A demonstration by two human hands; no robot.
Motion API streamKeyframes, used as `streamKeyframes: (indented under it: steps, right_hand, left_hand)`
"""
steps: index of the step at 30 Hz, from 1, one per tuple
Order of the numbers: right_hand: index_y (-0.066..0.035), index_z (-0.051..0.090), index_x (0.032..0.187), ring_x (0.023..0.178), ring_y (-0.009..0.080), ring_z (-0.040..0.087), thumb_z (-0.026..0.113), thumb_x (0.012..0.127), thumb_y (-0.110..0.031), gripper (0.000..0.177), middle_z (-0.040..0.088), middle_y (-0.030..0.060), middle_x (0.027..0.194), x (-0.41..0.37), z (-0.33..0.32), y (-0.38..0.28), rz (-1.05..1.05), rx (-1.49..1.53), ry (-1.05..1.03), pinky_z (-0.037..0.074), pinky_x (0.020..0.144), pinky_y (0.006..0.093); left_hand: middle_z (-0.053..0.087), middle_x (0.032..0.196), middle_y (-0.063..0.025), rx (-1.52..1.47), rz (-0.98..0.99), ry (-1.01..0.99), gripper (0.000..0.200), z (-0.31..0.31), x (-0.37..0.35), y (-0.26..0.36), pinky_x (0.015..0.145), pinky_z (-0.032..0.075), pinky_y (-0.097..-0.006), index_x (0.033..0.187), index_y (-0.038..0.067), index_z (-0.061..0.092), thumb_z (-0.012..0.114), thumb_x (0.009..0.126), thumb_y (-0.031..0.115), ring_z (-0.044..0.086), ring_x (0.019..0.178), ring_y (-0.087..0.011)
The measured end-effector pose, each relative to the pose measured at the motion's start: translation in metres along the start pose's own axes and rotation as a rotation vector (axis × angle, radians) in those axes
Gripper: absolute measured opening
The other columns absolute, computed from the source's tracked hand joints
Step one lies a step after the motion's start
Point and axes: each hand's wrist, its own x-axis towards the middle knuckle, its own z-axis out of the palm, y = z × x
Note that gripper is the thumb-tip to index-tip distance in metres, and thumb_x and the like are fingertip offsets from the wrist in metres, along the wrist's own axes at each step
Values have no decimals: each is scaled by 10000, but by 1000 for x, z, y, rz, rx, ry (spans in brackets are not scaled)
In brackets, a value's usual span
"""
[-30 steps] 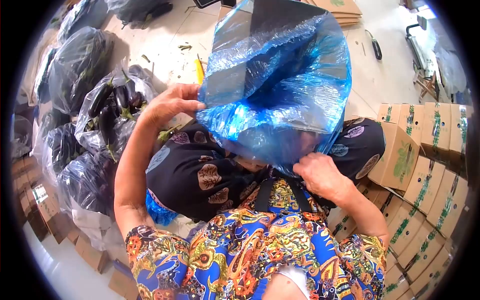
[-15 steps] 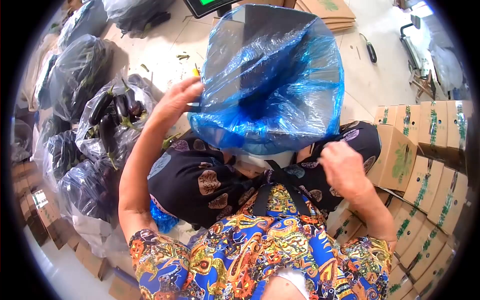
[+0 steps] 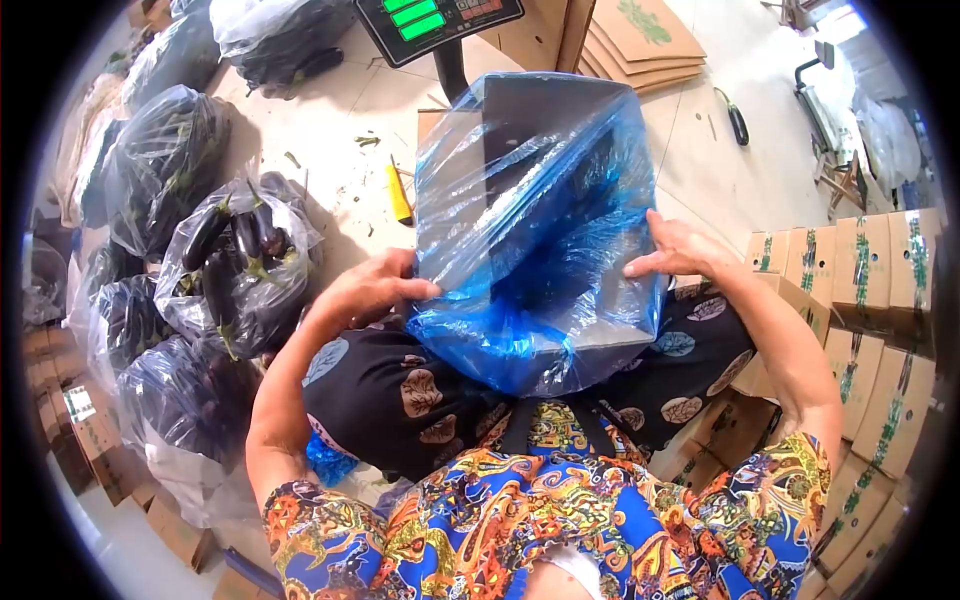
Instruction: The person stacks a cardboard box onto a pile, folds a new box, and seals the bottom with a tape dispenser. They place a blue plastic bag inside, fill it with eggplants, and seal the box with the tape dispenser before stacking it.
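A cardboard box (image 3: 615,332) stands between my knees, with a thin blue plastic bag (image 3: 540,270) spread inside it and folded out over its rim. My left hand (image 3: 372,290) grips the left side, its thumb over the edge and its fingers outside, partly hidden. On the opposite side my right hand (image 3: 685,245) holds the edge through the film, thumb inward. The bag's mouth gapes, and its middle looks hollow with nothing visible in it.
To the left are clear bags of eggplants (image 3: 240,240). A scale display (image 3: 435,22) with green digits stands beyond the box, near a yellow-handled tool (image 3: 398,195). Taped cartons (image 3: 865,260) are stacked at right; flat cardboard (image 3: 645,40) and one eggplant (image 3: 738,125) lie farther off.
Both hands have moved onto the box's sides from beside it. The bag, earlier puffed up and wide, now sits lower and closer to the box walls. The view has tilted up slightly.
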Motion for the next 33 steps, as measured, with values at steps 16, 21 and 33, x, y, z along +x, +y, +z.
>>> streamKeyframes:
  steps: [16, 21, 33]
  right_hand:
    - [174, -85, 1414, 1121, 429, 560, 729, 672, -470, 1276, 519, 365, 1227, 26, 27, -13, 163, 185, 75, 427, 999, 366]
    - [229, -65, 1381, 951, 428, 635, 690, 655, -437, 1241, 620, 349, 1014, 25, 32, -18, 117, 107, 94, 509, 871, 396]
    - [156, 540, 1059, 715, 389, 657, 666, 775, -573, 792, 652, 219, 743, -4, 5, -29, -76, -393, 161, 520, 653, 448]
  left_hand:
    - [636, 798, -62, -601, 641, 757, 102, -75, 135, 100, 674, 512, -267, 929, 21, 564, 477, 953, 68, 597, 692, -122]
    - [485, 679, 30, -649, 533, 546, 125, -89, 140, 117, 474, 330, -207, 921, 67, 601, 539, 965, 166, 422, 543, -52]
    - [584, 698, 8, -185, 320, 530, 226, -94, 151, 43, 551, 410, -225, 858, 50, 651, 569, 934, 247, 511, 621, -57]
